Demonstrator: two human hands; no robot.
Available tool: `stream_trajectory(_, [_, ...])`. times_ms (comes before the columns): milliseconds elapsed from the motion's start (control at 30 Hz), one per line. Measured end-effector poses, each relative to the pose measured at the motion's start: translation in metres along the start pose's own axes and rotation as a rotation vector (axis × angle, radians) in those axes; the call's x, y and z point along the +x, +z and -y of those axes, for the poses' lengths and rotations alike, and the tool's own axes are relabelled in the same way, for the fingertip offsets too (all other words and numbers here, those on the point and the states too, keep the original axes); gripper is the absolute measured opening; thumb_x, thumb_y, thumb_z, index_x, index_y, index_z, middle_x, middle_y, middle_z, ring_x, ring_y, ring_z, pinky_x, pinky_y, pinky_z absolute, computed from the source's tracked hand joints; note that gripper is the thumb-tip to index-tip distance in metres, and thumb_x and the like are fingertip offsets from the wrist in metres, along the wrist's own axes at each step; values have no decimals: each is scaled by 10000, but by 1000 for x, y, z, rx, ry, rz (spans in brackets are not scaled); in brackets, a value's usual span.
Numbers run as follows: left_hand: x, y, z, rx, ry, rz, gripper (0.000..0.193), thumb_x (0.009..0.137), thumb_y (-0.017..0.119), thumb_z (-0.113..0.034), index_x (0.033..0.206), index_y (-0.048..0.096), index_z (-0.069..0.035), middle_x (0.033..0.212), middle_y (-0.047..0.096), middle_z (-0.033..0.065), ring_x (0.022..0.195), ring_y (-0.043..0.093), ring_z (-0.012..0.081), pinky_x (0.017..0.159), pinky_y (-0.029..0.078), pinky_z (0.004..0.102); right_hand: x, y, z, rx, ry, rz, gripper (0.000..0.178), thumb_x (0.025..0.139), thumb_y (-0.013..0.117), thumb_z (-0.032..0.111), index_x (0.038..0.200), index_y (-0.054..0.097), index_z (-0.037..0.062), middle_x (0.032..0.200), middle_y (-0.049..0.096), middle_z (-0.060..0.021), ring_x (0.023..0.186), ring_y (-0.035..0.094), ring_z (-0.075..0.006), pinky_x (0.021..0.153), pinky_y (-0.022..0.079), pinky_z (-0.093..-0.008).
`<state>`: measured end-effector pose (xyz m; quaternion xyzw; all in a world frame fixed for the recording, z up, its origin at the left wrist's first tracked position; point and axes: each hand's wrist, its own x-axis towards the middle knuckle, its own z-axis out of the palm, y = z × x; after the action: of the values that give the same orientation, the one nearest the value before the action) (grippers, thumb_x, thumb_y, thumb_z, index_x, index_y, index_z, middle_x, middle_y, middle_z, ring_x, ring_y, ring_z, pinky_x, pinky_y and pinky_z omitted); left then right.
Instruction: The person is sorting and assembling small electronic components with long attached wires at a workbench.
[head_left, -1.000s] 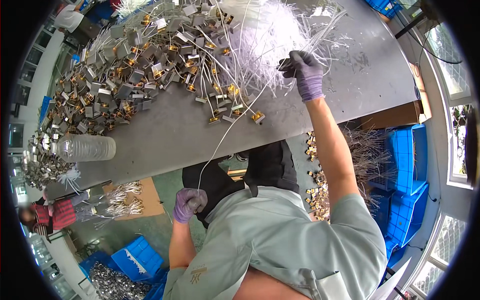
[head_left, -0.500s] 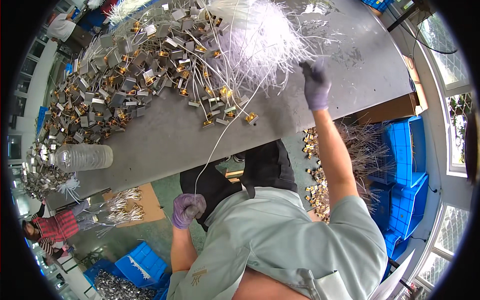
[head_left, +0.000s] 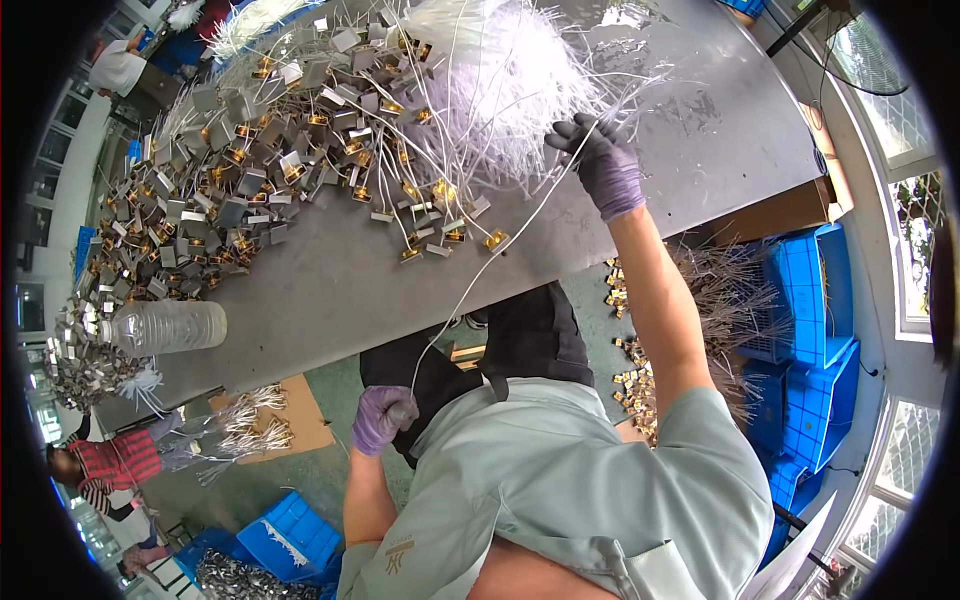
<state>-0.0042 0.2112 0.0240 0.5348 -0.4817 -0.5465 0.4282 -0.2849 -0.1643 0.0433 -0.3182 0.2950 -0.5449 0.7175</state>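
Note:
My left hand (head_left: 383, 420), in a purple-grey glove, is closed around the lower end of a thin white wire (head_left: 468, 290) in front of my lap. From there the wire curves up over the table edge, and its upper part crosses the fingers of my right hand (head_left: 604, 168). That hand, gloved alike, has its fingers apart beside a large bundle of fine white wires (head_left: 505, 85). Left of the bundle lies a heap of small grey blocks with gold-coloured parts (head_left: 235, 185), many with wires attached. Several such pieces (head_left: 440, 215) lie closer to me.
A clear plastic bottle (head_left: 168, 327) lies on the grey table (head_left: 330, 290) at left. Blue crates (head_left: 805, 300) and wired parts (head_left: 725, 310) are at my right. Cardboard (head_left: 300, 415) with white wire bundles lies on the floor; another person (head_left: 115, 460) is at lower left.
My right hand has moved left toward the white bundle, and its fingers have spread. The wire now crosses that hand. My left hand has barely shifted and still grips the wire.

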Motion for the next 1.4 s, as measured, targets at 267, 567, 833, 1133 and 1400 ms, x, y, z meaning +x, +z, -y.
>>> stream_trajectory(267, [-9, -5, 26, 252, -180, -152, 559, 849, 609, -539, 637, 594, -22, 483, 471, 9, 455, 479, 93, 451, 371, 260, 18, 16, 21, -155, -119, -125, 221, 935, 535, 126, 1093, 494, -22, 905, 659, -218, 760, 693, -317, 530, 549, -309])
stream_trajectory(567, [-13, -11, 30, 158, -207, -217, 557, 860, 590, -538, 666, 592, -16, 499, 491, 8, 429, 470, 87, 430, 360, 248, 12, 16, 10, -65, 79, 38, 212, 940, 530, 132, 1084, 501, -21, 924, 655, -221, 756, 682, -340, 554, 546, -341])
stream_trajectory(833, [3, 3, 27, 74, -217, -211, 553, 871, 580, -527, 664, 580, -14, 485, 473, 12, 423, 456, 85, 421, 343, 250, -36, 54, -27, -210, 311, 295, 197, 933, 546, 161, 1054, 558, 6, 904, 674, -141, 786, 684, -269, 556, 525, -289])
stream_trajectory(1133, [17, 11, 12, -9, -350, -235, 510, 895, 578, -473, 662, 572, -19, 477, 459, 9, 423, 426, 78, 426, 330, 250, -50, 86, -31, -754, 279, 602, 211, 898, 611, 202, 989, 617, 11, 715, 664, -67, 565, 623, -104, 497, 481, -221])
stream_trajectory(1400, [50, 7, -13, 78, -243, -312, 514, 902, 555, -481, 669, 562, -22, 482, 487, 23, 415, 441, 91, 421, 338, 257, -74, 124, -41, -124, 182, 536, 202, 897, 586, 192, 862, 594, -7, 638, 596, -46, 445, 493, -85, 446, 419, -218])
